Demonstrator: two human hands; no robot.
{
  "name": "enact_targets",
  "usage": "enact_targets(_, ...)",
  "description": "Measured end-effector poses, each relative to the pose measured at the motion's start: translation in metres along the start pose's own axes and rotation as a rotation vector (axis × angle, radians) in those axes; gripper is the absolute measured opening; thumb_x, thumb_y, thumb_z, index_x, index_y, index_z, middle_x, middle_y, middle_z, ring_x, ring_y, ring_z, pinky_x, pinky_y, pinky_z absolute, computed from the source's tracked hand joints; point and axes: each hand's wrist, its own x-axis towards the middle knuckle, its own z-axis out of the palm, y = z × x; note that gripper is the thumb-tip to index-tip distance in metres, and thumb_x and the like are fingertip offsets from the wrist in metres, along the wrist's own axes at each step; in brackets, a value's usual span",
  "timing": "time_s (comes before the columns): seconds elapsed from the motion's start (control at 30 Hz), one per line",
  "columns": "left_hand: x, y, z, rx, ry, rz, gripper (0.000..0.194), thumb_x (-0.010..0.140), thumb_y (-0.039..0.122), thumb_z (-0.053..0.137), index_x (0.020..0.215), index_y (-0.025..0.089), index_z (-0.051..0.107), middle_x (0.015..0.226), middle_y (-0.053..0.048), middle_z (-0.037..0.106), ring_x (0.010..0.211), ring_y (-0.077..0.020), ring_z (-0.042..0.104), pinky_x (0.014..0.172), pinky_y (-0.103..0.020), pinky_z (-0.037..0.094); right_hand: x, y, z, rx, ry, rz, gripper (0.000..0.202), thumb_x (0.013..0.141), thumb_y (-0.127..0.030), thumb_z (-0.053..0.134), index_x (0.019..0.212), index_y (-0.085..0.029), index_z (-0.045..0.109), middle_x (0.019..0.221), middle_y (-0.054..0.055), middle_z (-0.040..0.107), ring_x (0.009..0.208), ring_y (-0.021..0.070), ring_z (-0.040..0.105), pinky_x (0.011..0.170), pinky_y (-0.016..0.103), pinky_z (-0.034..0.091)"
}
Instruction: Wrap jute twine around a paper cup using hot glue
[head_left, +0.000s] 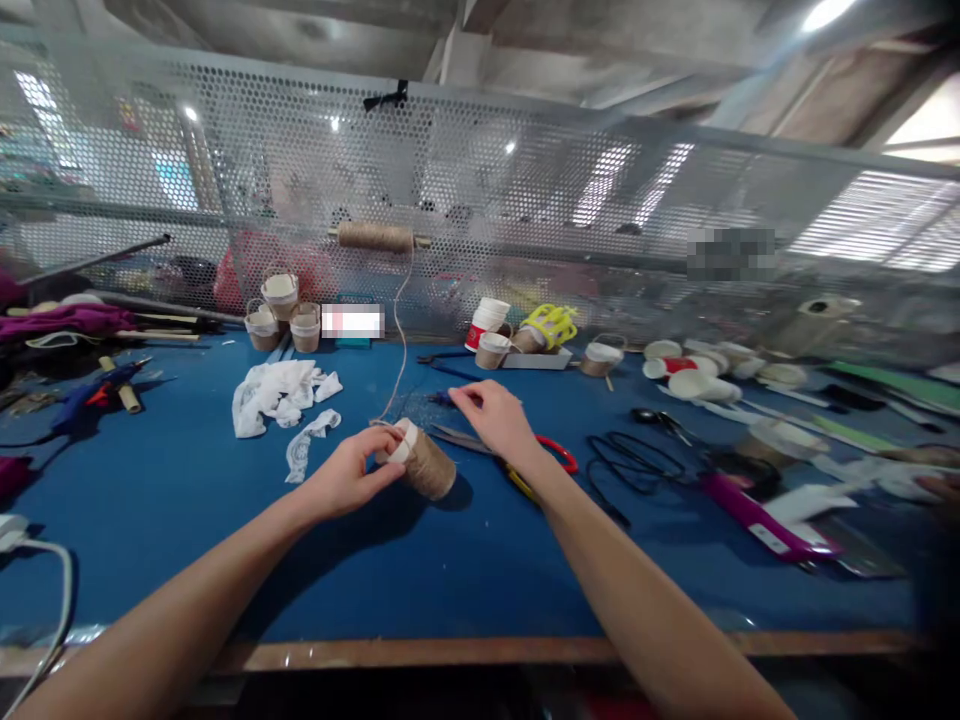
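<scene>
My left hand (360,468) is closed on the white rim of a twine-wrapped cup (431,468), which lies tilted over the blue table. From the cup a strand of twine (403,330) runs up to a twine roll (375,237) on the mesh panel. To the right, my right hand (491,412) is raised with thumb and fingers pinched near a small blue object (442,398); whatever may be between the fingertips is too small to make out. Scissors (555,455) with red and yellow handles lie partly under my right forearm.
White lace (274,395) lies left of centre, with small basket cups (305,328) behind it. A blue glue gun (82,400) is at the left. On the right are a black cable (634,465), a purple tool (765,515) and paper cups (701,385).
</scene>
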Motion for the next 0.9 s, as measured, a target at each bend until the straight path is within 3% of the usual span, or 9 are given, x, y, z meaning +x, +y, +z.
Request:
enact_targets(0.1,-0.002,-0.002,0.001,-0.005,-0.007,-0.006,0.007,0.079,0.019,0.051,0.072,0.016,0.050,0.094,-0.008,0.060,0.094,-0.0202,0.054,0.088,-0.038,0.041,-0.008,-0.043,-0.004,0.104,-0.117,-0.124,0.021,0.081,-0.038,0.053,0.079,-0.019,0.063,0.081,0.002,0.061,0.077,0.0132,0.056,0.069,0.025,0.044)
enact_targets(0.17,-0.003,-0.002,0.001,-0.007,-0.017,-0.010,0.004,0.080,0.020,0.051,0.079,0.016,0.053,0.097,-0.009,0.060,0.095,-0.0203,0.053,0.088,-0.039,0.041,-0.012,-0.065,-0.003,0.156,-0.141,-0.204,0.025,0.068,-0.038,0.067,0.081,-0.017,0.062,0.086,0.005,0.058,0.086,0.0173,0.053,0.078,0.031,0.042)
enact_targets(0.23,-0.003,-0.002,0.001,-0.011,-0.024,-0.016,0.004,0.080,0.019,0.051,0.080,0.016,0.053,0.098,-0.009,0.060,0.094,-0.0203,0.053,0.088,-0.039,0.040,-0.015,-0.076,0.000,0.201,-0.137,-0.169,0.014,0.067,-0.026,0.068,0.071,-0.016,0.059,0.081,0.005,0.055,0.084,0.0183,0.050,0.078,0.034,0.041)
enact_targets(0.33,-0.004,0.000,0.000,-0.026,-0.034,-0.031,0.008,0.079,0.019,0.051,0.072,0.016,0.049,0.099,-0.009,0.059,0.091,-0.0195,0.053,0.086,-0.037,0.041,-0.015,-0.074,0.001,0.270,-0.121,-0.080,0.008,0.072,-0.015,0.057,0.065,-0.016,0.055,0.074,0.003,0.053,0.073,0.0149,0.050,0.070,0.032,0.042)
enact_targets(0.6,-0.003,0.008,-0.002,-0.136,-0.108,-0.076,0.009,0.080,0.022,0.050,0.077,0.014,0.052,0.096,-0.009,0.060,0.093,-0.0203,0.054,0.084,-0.034,0.041,-0.016,-0.054,-0.011,0.484,-0.176,0.024,0.014,0.078,-0.027,0.054,0.074,-0.014,0.056,0.072,0.002,0.058,0.066,0.0112,0.054,0.061,0.026,0.045)
enact_targets(0.9,-0.005,0.011,-0.002,-0.334,-0.145,-0.168,0.013,0.081,0.025,0.051,0.079,0.012,0.053,0.089,-0.007,0.056,0.088,-0.0187,0.051,0.078,-0.030,0.039,-0.022,-0.039,0.001,0.729,-0.133,0.137,0.013,0.074,-0.029,0.059,0.073,-0.016,0.058,0.068,-0.001,0.057,0.063,0.0103,0.052,0.060,0.025,0.043)
